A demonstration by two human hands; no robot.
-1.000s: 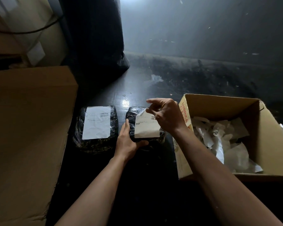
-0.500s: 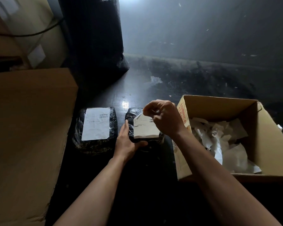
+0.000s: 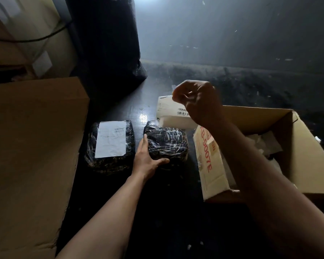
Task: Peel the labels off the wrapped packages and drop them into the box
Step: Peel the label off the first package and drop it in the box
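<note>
The right hand [image 3: 198, 101] pinches the peeled label [image 3: 169, 114], which hangs just under its fingers. The left hand [image 3: 148, 158] presses flat-fingered against the bare package [image 3: 166, 142] beside it.

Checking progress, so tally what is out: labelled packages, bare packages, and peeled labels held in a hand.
labelled package: 1
bare package: 1
peeled label, pinched by the right hand: 1
Total: 3
</note>
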